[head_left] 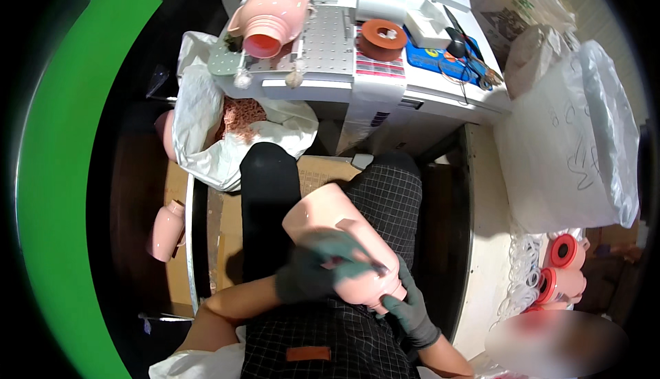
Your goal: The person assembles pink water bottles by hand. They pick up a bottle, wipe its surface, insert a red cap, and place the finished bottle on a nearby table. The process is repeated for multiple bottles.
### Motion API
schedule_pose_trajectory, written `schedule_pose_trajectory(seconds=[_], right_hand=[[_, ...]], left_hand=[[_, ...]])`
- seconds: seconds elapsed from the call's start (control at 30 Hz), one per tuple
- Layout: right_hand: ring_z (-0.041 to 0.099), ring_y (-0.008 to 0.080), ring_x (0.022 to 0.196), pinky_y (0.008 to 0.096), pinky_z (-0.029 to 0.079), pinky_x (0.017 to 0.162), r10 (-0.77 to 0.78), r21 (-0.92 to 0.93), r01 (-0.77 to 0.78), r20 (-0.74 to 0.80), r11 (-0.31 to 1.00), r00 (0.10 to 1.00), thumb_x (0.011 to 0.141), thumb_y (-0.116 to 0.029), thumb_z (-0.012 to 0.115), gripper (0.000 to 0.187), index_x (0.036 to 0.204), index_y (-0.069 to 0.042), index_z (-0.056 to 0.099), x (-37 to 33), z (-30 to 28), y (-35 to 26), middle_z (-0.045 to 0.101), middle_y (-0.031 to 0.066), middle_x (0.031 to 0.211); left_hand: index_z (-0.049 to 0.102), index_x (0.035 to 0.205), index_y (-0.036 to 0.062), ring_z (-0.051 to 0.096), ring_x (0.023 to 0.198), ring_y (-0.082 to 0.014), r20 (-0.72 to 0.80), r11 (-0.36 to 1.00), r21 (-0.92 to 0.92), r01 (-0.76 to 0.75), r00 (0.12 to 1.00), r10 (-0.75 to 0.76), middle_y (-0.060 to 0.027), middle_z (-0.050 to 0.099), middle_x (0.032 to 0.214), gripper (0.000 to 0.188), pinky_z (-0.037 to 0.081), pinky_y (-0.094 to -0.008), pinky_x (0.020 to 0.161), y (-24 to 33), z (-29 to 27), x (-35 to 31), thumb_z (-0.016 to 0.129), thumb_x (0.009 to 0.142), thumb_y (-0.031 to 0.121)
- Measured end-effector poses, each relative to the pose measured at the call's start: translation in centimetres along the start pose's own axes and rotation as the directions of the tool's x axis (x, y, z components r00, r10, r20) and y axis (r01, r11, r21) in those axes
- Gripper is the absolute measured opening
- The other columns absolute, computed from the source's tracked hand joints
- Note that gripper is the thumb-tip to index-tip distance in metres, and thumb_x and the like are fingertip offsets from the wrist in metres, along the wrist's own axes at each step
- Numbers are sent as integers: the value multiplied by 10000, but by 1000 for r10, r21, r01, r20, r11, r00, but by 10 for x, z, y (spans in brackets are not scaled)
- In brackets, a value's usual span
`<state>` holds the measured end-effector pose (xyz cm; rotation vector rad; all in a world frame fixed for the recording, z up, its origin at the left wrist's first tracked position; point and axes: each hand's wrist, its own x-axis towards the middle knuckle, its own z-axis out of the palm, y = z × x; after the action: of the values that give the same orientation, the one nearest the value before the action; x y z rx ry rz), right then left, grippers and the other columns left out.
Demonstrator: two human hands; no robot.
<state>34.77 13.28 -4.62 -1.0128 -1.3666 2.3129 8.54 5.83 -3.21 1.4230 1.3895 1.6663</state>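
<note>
Pink bottle [328, 210], glossy, wide-bodied: one, lying aslant beneath the fingers, over the lap, base pointing ahead and left, narrower neck to the right hand. Right hand [412, 313], grey-green glove: wrapped about the shoulder and neck, thumb pressed at the neck, fingers bent around the far side; grasp firm. Left hand [317, 265], matching glove: fingers curled over the bottle's near side, blurred; how tightly they close cannot be told, nor what they enclose, though a slim dark tip shows beyond them against the bottle. Checked apron [309, 334], black and white: below the fingers, with a brown patch. White bag [206, 152], holding pink shavings [240, 117]: ahead and left of the fingers. Second pink bottle [278, 7]: straight ahead, well apart, on the perforated work surface [323, 38], open mouth facing the fingers. Brown ring-shaped roll [381, 38]: right of that bottle. Third pink bottle [167, 231]: well left of the fingers. White rings [522, 276] and red-rimmed pink bottles [564, 285]: well to the fingers' right.
</note>
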Motion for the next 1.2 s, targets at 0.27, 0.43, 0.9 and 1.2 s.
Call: schedule_pose_trajectory(seconds=[0.27, 0.43, 0.9, 1.2], right_hand=[[618, 306, 1327, 411, 506, 1098, -185, -496, 193, 66, 847, 981, 837, -283, 895, 1204, 1670, 44, 89, 16, 37, 12, 547, 249, 1514], [580, 310, 1373, 430, 485, 1128, -187, -523, 211, 100, 826, 977, 820, -313, 917, 1244, 1670, 42, 82, 13, 37, 23, 498, 249, 1565], [553, 320, 1366, 445, 505, 1094, 1, 76, 6, -90, 997, 996, 951, -397, 733, 997, 1689, -78, 143, 44, 27, -23, 429, 194, 1592], [380, 324, 1525, 497, 384, 1199, -678, 6, 705, -268, 709, 685, 981, -439, 682, 951, 1705, -123, 153, 85, 10, -114, 298, 175, 1691]], left_hand=[[765, 930, -15, 672, 716, -119, -318, 678, -459, 574, 607, -729, -63, 725, 795, 86, 549, -265, 697, 29, -80, -22, 781, 922, 69], [674, 819, 27, 659, 703, -103, -333, 705, -421, 570, 626, -705, -36, 682, 742, 176, 544, -261, 690, 24, -87, -38, 810, 906, 101], [604, 1279, -47, 653, 1037, -414, -158, 795, 591, 138, 986, -54, -230, 650, 1157, 507, 516, -477, 957, -2, -109, -6, 753, 904, 261], [641, 1210, 58, 617, 1032, -280, 131, -260, 959, -109, 989, 70, -88, 617, 1189, 354, 497, -434, 844, -40, -221, 197, 671, 894, 215]])
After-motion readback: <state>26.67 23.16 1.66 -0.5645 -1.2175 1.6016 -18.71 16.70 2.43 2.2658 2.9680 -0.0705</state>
